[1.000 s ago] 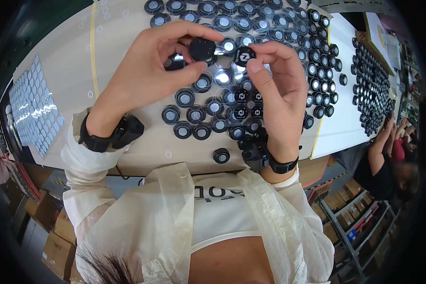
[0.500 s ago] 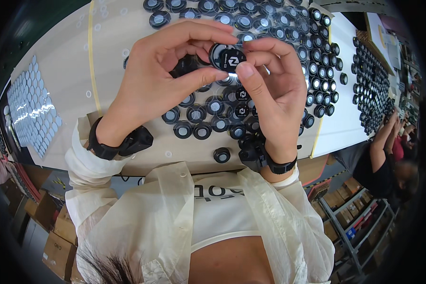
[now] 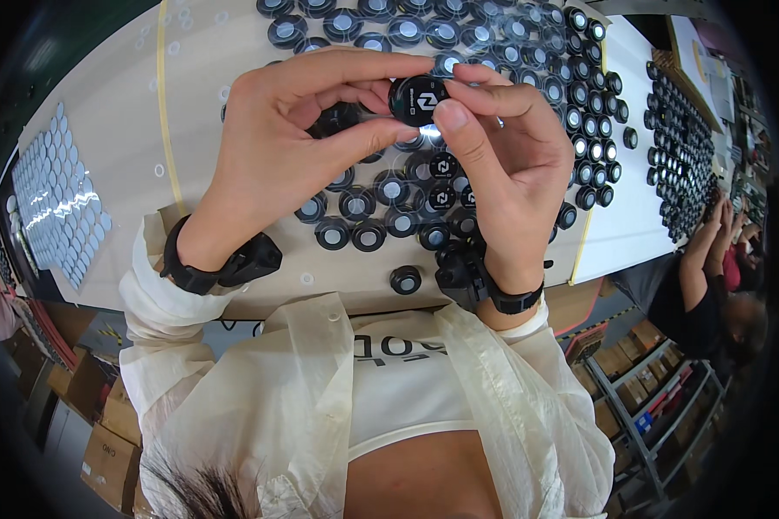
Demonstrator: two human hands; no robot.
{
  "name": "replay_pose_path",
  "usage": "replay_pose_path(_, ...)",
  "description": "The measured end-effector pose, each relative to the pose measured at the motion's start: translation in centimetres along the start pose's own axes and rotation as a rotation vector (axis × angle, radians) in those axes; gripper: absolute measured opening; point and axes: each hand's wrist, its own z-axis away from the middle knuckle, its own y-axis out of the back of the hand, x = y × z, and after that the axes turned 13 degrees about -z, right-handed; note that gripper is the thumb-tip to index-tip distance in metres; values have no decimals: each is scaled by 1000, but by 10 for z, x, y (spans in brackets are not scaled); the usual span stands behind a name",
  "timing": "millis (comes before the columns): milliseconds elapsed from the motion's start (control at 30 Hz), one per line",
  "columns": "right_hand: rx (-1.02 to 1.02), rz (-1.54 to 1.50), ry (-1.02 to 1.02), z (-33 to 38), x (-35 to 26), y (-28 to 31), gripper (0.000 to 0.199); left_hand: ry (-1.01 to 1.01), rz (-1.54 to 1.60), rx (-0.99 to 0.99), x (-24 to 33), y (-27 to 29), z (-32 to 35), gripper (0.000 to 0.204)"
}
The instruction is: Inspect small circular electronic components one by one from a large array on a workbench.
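Thumb and fingertips of the left hand (image 3: 290,138) grasp one side of a small black cap (image 3: 398,102), while the right hand (image 3: 519,151) pinches the edge of the round emblem label (image 3: 427,101) on its face. Both are held above rows of dark caps (image 3: 391,188) on a pale table (image 3: 117,112). The step appears to be applying the label; the next move likely calls for careful centering, then even thumb pressure.
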Motion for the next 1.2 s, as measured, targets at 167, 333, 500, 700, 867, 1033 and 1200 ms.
replay_pose_path(167,-6,71,41,-1,2,1,15,6,-23,16,0,-2,1,48)
replay_pose_path(333,-51,212,162,-4,4,4,14,13,-59,41,0,-3,2,48)
replay_pose_path(500,-70,283,140,-5,1,5,13,34,-84,32,-3,-4,1,48)
replay_pose_path(700,-74,199,65,-5,2,9,15,6,-141,-3,-4,-3,1,49)
replay_pose_path(867,-79,377,157,-5,4,7,16,19,-158,-4,-4,-1,1,49)
replay_pose_path(1033,-160,655,329,-9,1,6,17,14,-197,-8,-4,1,-3,49)
replay_pose_path(1200,-54,615,311,-10,-4,19,26,-204,-580,-87,2,38,-42,47)
